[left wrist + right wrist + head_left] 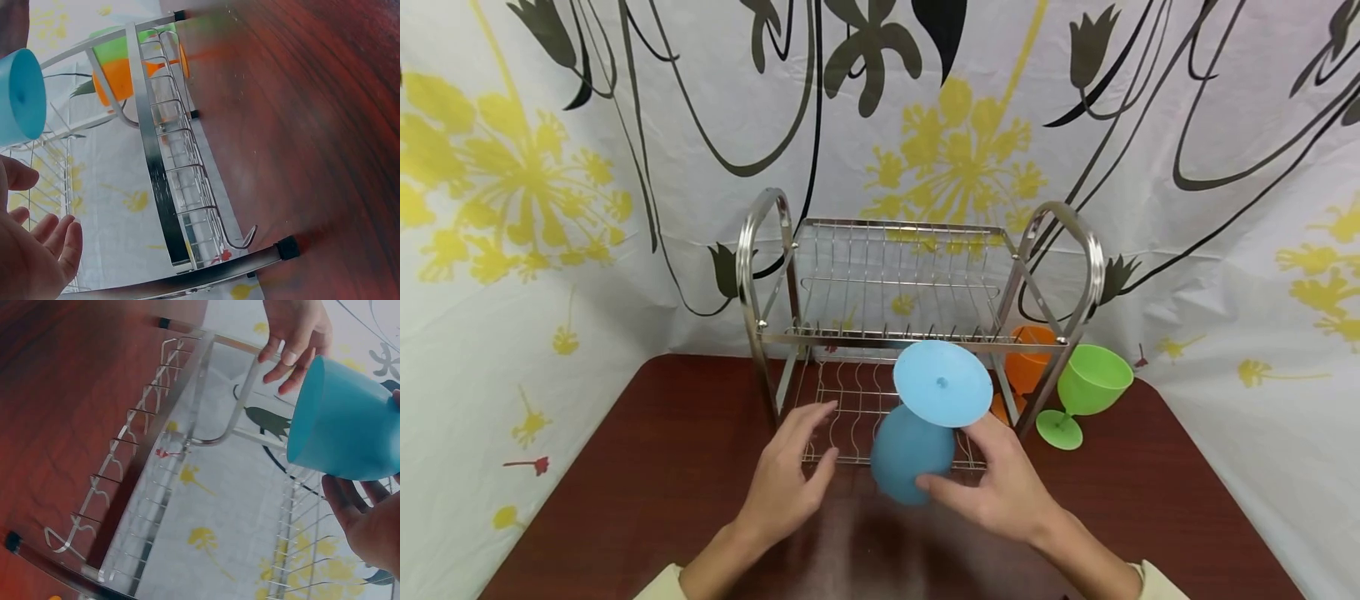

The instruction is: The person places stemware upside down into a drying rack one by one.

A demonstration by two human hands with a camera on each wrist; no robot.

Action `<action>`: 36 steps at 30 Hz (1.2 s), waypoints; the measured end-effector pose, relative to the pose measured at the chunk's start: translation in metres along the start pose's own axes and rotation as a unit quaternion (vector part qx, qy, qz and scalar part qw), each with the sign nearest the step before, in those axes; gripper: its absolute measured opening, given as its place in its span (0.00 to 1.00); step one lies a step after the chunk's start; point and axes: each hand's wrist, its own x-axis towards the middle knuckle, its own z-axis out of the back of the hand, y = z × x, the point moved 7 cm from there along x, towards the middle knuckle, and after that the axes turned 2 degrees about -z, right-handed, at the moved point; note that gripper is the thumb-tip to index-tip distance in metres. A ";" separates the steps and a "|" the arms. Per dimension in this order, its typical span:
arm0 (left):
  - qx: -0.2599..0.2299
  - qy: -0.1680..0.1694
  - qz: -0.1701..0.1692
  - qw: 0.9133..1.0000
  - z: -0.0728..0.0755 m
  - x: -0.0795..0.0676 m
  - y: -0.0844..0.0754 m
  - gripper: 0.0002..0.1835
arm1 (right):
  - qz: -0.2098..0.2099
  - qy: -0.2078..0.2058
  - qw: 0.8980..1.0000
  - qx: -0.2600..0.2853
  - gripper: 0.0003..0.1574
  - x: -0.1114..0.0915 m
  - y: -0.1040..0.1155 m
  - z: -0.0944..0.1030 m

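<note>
Blue lies within our right hand's (1000, 493) grasp: thumb and fingers hold the goblet (904, 458) by its bowl, mouth down, before the rack (747, 262). Our left hand (784, 482) is near it, fingers loose, holding nothing. We should keep the grip firm but gentle, perhaps steadying with the left. We must watch the upper tier's front edge (850, 339) and the side posts; toward us, the table (625, 508) offers more room than beside the green goblet (1092, 382).
</note>
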 end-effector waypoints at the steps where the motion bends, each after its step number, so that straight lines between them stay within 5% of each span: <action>1: 0.001 -0.001 -0.001 1.000 0.001 0.000 0.000 0.31 | 0.006 -0.002 1.000 -0.002 0.51 0.000 0.002 0.001; 11: 0.007 -0.024 -0.024 0.999 0.013 0.002 -0.001 0.29 | 0.039 -0.008 0.999 0.016 0.54 0.010 0.028 0.019; 20: 0.003 -0.050 -0.038 0.998 0.016 0.008 0.001 0.26 | 0.083 -0.039 0.996 -0.010 0.50 0.029 0.046 0.059; 25: 0.010 -0.058 -0.036 0.998 0.022 0.009 0.002 0.25 | 0.066 -0.044 0.997 -0.024 0.52 0.039 0.051 0.076; 36: 0.017 -0.092 -0.056 0.994 0.037 0.002 0.006 0.25 | 0.075 -0.064 0.994 0.047 0.48 0.054 0.061 0.100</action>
